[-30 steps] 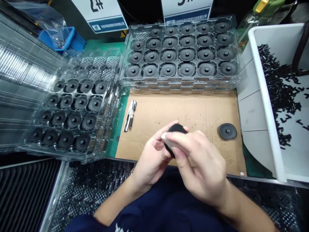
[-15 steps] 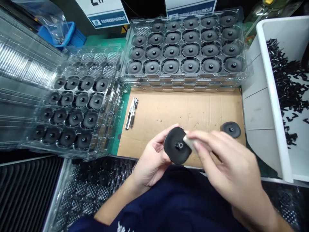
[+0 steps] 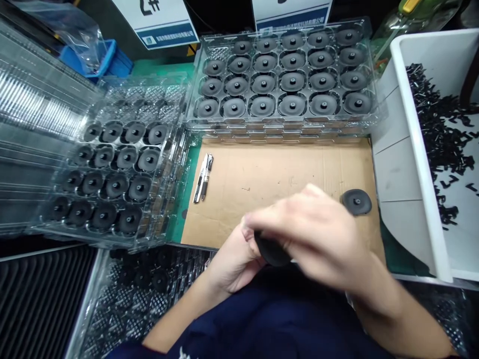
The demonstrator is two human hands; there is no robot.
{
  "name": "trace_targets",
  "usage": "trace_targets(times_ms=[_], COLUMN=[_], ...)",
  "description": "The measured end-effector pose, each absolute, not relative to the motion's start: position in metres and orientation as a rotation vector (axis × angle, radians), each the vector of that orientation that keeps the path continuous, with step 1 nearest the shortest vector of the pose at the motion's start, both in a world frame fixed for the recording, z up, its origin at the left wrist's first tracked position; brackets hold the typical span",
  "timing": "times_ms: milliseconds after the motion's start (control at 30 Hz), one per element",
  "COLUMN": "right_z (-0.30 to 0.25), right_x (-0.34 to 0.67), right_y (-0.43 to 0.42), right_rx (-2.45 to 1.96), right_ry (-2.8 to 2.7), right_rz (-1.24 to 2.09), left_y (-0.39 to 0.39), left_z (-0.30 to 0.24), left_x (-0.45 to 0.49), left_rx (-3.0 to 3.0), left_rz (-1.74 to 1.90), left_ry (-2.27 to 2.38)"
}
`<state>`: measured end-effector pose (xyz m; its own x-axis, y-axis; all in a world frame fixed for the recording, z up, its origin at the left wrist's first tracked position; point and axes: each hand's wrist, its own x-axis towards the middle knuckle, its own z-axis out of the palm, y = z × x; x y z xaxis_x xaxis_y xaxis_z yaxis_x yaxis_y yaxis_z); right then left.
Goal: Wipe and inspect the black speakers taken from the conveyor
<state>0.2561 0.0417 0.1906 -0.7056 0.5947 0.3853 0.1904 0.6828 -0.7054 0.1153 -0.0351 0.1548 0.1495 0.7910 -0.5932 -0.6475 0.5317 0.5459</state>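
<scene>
A round black disc part point(image 3: 271, 252) sits between both hands, above the near edge of the cardboard sheet point(image 3: 262, 174). My left hand point(image 3: 234, 259) grips it from below and the left, fingers curled round its rim. My right hand point(image 3: 318, 239) lies over its top and is blurred by motion; its fingers press on the disc and hide most of it. Whatever the right fingers hold is hidden. A second black disc point(image 3: 356, 202) lies flat on the cardboard to the right of my hands.
A clear tray point(image 3: 284, 124) full of black discs stands at the back. Another clear tray point(image 3: 157, 234), partly filled, sits at the left. A white bin point(image 3: 415, 164) with several small black parts is at the right. Two pens point(image 3: 202, 177) lie on the cardboard's left edge.
My right hand has swept left over the disc, covering the face that showed half a second ago. The disc has dropped slightly toward me. The loose disc has not moved.
</scene>
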Motion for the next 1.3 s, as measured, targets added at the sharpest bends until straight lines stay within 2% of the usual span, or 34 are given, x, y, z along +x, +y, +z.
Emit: trace_targets(times_ms=[167, 300, 400, 500, 600, 667, 767, 900, 1067, 1200, 1300], right_z=[0.140, 0.085, 0.066, 0.084, 0.132, 0.162, 0.186, 0.189, 0.186, 0.182, 0.183], right_x=[0.275, 0.280, 0.282, 0.286, 0.282, 0.272, 0.254, 0.242, 0.241, 0.260, 0.273], right_y=[0.054, 0.019, 0.000, 0.007, 0.022, 0.023, 0.016, 0.018, 0.024, 0.016, 0.016], right_rx=[-1.241, -1.198, -1.160, -1.256, -1.342, -1.213, -0.889, -0.741, -0.812, -0.764, -1.037], right_ry=[-2.082, -2.152, -2.139, -2.052, -1.907, -1.861, -1.969, -2.221, -2.091, -2.159, -2.199], right_rz=[0.953, 1.149, 1.173, 1.098, 0.855, 0.727, 0.788, 1.070, 0.848, 1.105, 1.009], left_y=[-0.039, -0.041, -0.039, -0.036, -0.035, -0.035, -0.033, -0.030, -0.029, -0.030, -0.031], left_z=[0.153, 0.152, 0.152, 0.153, 0.154, 0.154, 0.154, 0.152, 0.154, 0.155, 0.153], left_x=[0.107, 0.102, 0.101, 0.102, 0.108, 0.113, 0.116, 0.114, 0.112, 0.106, 0.108], left_rx=[0.180, 0.177, 0.189, 0.215, 0.246, 0.264, 0.250, 0.234, 0.322, 0.343, 0.317], left_rz=[1.141, 1.176, 1.158, 1.175, 1.209, 1.237, 1.239, 1.306, 1.336, 1.325, 1.289], left_ry=[0.730, 0.731, 0.725, 0.750, 0.804, 0.845, 0.916, 0.979, 0.948, 0.941, 0.953])
